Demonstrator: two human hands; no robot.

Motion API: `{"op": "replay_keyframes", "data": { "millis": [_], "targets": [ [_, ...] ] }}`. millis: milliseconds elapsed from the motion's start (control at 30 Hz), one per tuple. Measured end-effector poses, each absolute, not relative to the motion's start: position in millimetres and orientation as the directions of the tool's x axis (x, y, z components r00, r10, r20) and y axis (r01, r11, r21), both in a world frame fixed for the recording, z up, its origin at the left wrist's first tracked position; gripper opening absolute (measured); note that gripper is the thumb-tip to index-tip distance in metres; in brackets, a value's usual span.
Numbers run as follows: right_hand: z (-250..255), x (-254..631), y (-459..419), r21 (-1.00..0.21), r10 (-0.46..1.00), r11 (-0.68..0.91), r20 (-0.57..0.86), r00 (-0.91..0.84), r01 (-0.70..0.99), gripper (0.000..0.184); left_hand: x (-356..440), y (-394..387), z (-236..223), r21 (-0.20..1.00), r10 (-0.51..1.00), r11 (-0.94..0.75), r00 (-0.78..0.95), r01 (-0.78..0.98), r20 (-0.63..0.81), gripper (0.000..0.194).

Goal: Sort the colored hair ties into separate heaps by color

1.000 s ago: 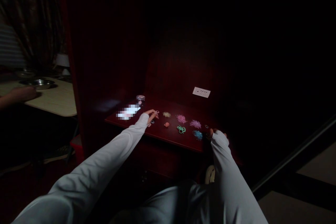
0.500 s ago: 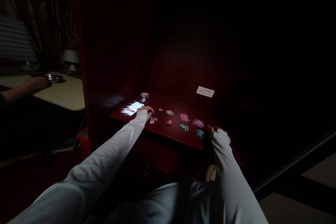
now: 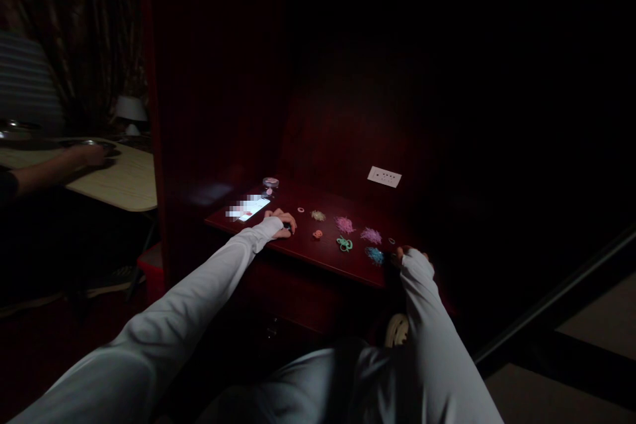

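My left hand (image 3: 282,220) rests on the dark red tabletop (image 3: 298,245), its fingers curled down beside the lit phone (image 3: 255,208). The small rings, like hair ties, that lay there are covered by it; what its fingers hold is hidden. My right hand (image 3: 415,255) is curled at the table's right side, near a blue pile (image 3: 374,256) of thin bands and a single greenish ring (image 3: 392,240); its grip is too dark to make out. Between the hands lie green rings (image 3: 344,244), orange rings (image 3: 317,234), and pink (image 3: 344,224), purple (image 3: 371,235) and pale yellow (image 3: 318,215) piles of small bands.
A small clear round container (image 3: 270,183) stands behind the phone. A wall socket (image 3: 384,176) is above the tabletop. Beyond the partition at left, another person's hand (image 3: 92,155) is at a pale table (image 3: 124,175). A pale shoe (image 3: 397,330) shows below.
My left hand has moved slightly right and toward me, over the small rings, which are now covered. The right hand stays nearly in place. The view has shifted a little.
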State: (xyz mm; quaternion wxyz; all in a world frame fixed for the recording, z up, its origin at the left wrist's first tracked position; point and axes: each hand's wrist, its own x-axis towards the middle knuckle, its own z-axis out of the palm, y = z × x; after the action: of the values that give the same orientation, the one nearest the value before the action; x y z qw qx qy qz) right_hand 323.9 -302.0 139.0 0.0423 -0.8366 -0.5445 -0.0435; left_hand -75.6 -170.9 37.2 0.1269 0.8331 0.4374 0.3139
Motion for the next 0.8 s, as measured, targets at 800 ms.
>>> {"op": "replay_keyframes", "data": {
  "millis": [800],
  "targets": [
    [127, 329, -297, -0.047, 0.943, -0.308, 0.120, 0.311, 0.950, 0.046, -78, -150, 29, 0.494, 0.797, -0.604, 0.452, 0.626, 0.401, 0.004]
  ]
}}
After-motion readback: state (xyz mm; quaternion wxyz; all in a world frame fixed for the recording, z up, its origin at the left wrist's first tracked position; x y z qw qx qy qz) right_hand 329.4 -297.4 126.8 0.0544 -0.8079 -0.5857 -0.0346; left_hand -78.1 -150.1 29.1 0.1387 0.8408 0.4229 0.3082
